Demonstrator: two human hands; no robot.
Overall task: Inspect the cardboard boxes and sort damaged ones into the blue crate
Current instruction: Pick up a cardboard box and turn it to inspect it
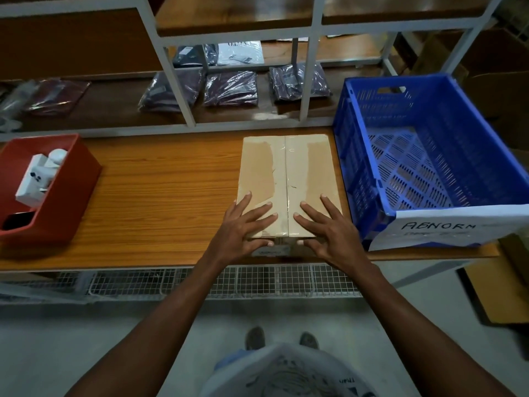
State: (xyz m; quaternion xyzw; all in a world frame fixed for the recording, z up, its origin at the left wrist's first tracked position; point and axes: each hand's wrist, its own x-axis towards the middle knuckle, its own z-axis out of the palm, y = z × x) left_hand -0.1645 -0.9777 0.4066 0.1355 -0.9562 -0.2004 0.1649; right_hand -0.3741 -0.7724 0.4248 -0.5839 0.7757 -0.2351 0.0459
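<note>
- Pressing down on the near end of the cardboard box (287,179), we have both hands spread flat: the left hand (243,224) on the left flap, the right hand (326,227) on the right flap, fingers straight and splayed, thumbs hooked over the near edge. Neither hand grips anything.
- We judge this to be the inspection step, and it goes well if we keep the pressure light, so that our palms do not crush a sound box and make damage of our own.
- We should feel along the centre seam, where clear tape runs from near to far, and look closely at the small dark marks beside it, midway up the lid; whether they are tears or only scuffs we cannot tell from here.
- The box lies flat on the table (160,196), right of centre, its right edge just beside the blue crate (355,156), which shows no boxes in it and carries a paper label (440,227) reading "ABNORM".
- If the lid proves torn, we think a short lift to the right, cleared over the crate's near wall, would do.
- At the table's left end stands a red bin (71,196) with white items in it.
- Farthest off, bagged garments (230,88) lie on the shelf behind.
</note>
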